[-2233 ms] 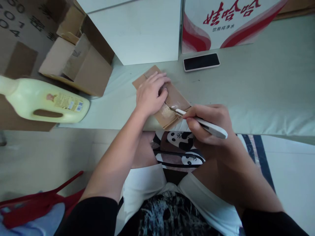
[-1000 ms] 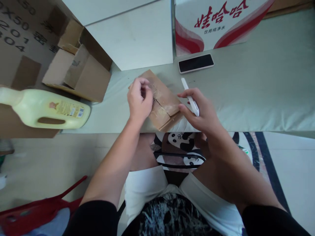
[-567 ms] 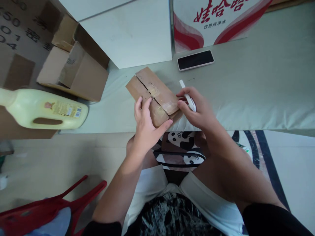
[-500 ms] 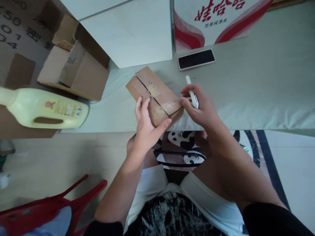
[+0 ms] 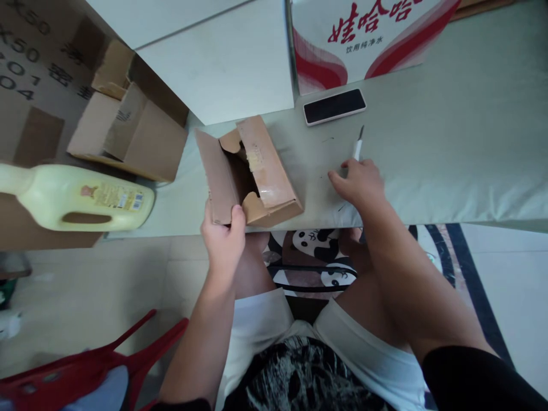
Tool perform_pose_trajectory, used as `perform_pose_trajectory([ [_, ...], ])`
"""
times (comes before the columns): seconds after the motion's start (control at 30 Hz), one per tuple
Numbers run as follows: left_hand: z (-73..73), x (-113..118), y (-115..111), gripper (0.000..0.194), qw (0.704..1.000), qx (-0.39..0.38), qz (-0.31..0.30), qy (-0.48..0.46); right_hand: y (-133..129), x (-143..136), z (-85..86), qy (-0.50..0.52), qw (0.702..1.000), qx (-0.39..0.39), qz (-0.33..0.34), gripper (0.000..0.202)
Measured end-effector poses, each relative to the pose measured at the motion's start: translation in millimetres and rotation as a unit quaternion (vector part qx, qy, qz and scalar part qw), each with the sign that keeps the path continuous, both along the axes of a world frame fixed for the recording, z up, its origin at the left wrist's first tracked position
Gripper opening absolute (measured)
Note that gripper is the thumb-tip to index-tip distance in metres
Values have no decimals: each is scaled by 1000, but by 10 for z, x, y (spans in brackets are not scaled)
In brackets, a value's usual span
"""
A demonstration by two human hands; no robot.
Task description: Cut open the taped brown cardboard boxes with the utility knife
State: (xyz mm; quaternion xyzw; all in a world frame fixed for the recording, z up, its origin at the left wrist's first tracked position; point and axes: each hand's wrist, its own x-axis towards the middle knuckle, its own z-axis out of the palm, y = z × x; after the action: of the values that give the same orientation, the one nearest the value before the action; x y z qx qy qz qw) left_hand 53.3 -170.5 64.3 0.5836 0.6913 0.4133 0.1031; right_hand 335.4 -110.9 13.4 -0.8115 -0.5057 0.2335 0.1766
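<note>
A small brown cardboard box (image 5: 278, 177) lies on the pale green cloth surface with its top flaps parted, showing a dark inside. My left hand (image 5: 223, 231) pinches the near end of its left flap between thumb and fingers. To the right of the box, my right hand (image 5: 362, 181) is low over the cloth, its fingers curled at the near end of a white pen-like tool (image 5: 357, 149). The tool's thin dark tip points away from me. Tape remnants show along the box's right flap.
A phone (image 5: 334, 107) lies beyond the box, before a red and white carton (image 5: 363, 51). A white cabinet (image 5: 222, 68) stands behind. At left are a yellow-green bottle (image 5: 85, 197) and an open carton (image 5: 145, 137). A red chair (image 5: 85, 365) is below left.
The small box has gone from closed to open, with my left hand now on its left flap. My right hand has moved right, away from the box, and the tool's dark tip now shows.
</note>
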Motion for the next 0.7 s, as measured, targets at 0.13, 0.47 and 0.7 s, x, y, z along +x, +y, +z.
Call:
perform_pose_trajectory([
  [0.13, -110, -80, 85, 32, 995, -14, 17, -99, 11, -25, 34, 18, 995, 95, 27, 36],
  [0.47, 21, 89, 83, 29, 998, -39, -14, -49, -334, -443, 382, 204, 822, 418, 330, 32],
  [0.7, -20, 81, 91, 38, 997, -50, 1, -63, -375, -468, 322, 97, 864, 316, 379, 35],
])
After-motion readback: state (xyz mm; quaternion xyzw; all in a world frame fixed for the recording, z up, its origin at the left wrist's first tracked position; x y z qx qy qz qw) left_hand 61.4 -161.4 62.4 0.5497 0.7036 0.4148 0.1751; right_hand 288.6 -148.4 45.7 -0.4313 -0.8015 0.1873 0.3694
